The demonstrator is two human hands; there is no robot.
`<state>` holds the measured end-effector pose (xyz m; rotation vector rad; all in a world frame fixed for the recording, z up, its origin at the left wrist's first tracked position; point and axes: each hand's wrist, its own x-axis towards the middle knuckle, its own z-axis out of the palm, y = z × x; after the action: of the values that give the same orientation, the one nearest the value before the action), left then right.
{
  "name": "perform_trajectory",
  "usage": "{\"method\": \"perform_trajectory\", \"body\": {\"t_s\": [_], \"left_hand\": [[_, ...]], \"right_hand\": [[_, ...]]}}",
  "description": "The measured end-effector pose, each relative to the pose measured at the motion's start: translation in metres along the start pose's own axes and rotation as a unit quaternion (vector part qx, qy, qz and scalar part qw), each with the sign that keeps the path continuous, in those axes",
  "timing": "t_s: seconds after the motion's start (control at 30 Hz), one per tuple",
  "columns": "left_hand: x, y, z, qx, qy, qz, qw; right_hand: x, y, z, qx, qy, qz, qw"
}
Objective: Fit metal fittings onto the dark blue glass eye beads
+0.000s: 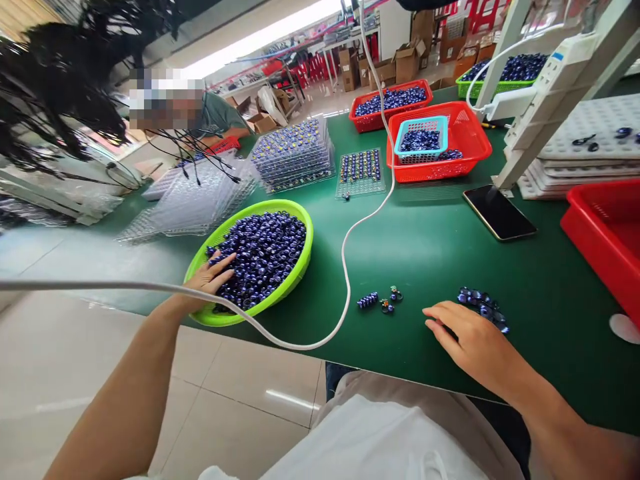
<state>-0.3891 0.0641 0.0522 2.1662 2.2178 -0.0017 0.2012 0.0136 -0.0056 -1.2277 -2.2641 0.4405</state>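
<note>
My left hand [210, 277] reaches into a lime-green basket [309, 243], its fingers spread over a heap of small shiny dark blue ring-like pieces [265, 250]. On the right, my right hand [463, 330] is held over the table with fingers stretched out and nothing visible in them. Right behind it lies a curved cluster of the same blue pieces [484, 307], partly covered by the hand. Between my hands are a short row of blue pieces [367, 301] and two loose pieces with coloured bits on them, one a ring [387, 306].
A white cable [345, 260] loops across the green table and over my left forearm. Farther back stand stacked clear trays [295, 153], a partly filled tray [360, 172] and a red basket [470, 137]. A phone [500, 212] and red bin [607, 233] are rightward. A person sits across.
</note>
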Motion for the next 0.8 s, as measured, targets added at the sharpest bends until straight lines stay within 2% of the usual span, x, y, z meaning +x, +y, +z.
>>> {"method": "perform_trajectory", "body": {"t_s": [0.07, 0.17, 0.23, 0.4, 0.43, 0.5, 0.57, 0.63, 0.73, 0.8], "left_hand": [[0.000, 0.000, 0.002, -0.039, -0.018, -0.009, 0.999], [0.000, 0.007, 0.002, -0.075, -0.006, -0.014, 0.997], [0.001, 0.015, 0.000, -0.086, 0.012, -0.020, 0.996], [0.003, 0.027, -0.013, -0.099, 0.009, -0.018, 0.995], [0.003, 0.031, -0.016, -0.093, 0.021, -0.013, 0.995], [-0.001, 0.045, -0.021, -0.069, 0.079, 0.009, 0.994], [-0.008, 0.070, -0.025, -0.043, 0.140, 0.047, 0.988], [-0.019, 0.104, -0.028, -0.030, 0.196, 0.071, 0.978], [-0.040, 0.163, -0.024, -0.054, 0.226, 0.114, 0.966], [-0.055, 0.203, -0.014, -0.125, 0.242, 0.142, 0.952]], "right_hand": [[0.004, 0.000, -0.005, -0.014, 0.003, 0.012, 1.000], [0.015, -0.004, -0.006, -0.024, -0.005, 0.004, 1.000], [0.026, -0.008, 0.000, -0.034, -0.024, -0.015, 0.999], [0.055, -0.016, 0.020, -0.117, -0.081, -0.035, 0.989], [0.060, -0.017, 0.023, -0.132, -0.091, -0.034, 0.986], [0.068, -0.017, 0.028, -0.146, -0.101, -0.027, 0.984], [0.072, -0.016, 0.030, -0.144, -0.102, -0.021, 0.984], [0.071, -0.015, 0.028, -0.136, -0.099, -0.012, 0.986], [0.059, -0.017, 0.018, -0.106, -0.084, 0.013, 0.991], [0.044, -0.019, 0.008, -0.010, -0.056, 0.061, 0.997]]}}
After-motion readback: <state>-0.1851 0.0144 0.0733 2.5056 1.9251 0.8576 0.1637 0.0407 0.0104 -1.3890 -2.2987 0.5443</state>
